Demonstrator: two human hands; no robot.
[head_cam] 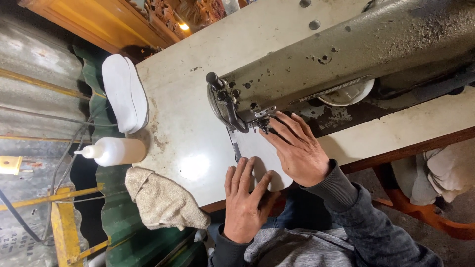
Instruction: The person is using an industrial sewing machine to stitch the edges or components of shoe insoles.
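White sheet [257, 148] lies under both flat, open hands, left [245, 198] and right [297, 148], at the sewing machine [346, 54].

The right hand [298, 151] covers part of the white piece [257, 153], and the left hand [245, 198] hides its near edge. The needle [264, 126] is too small to see well. The sewing machine [356, 54] runs off the right edge.

White piece [262, 153], grey-green sewing machine [356, 49], cream table [183, 123], beige rag [163, 200].
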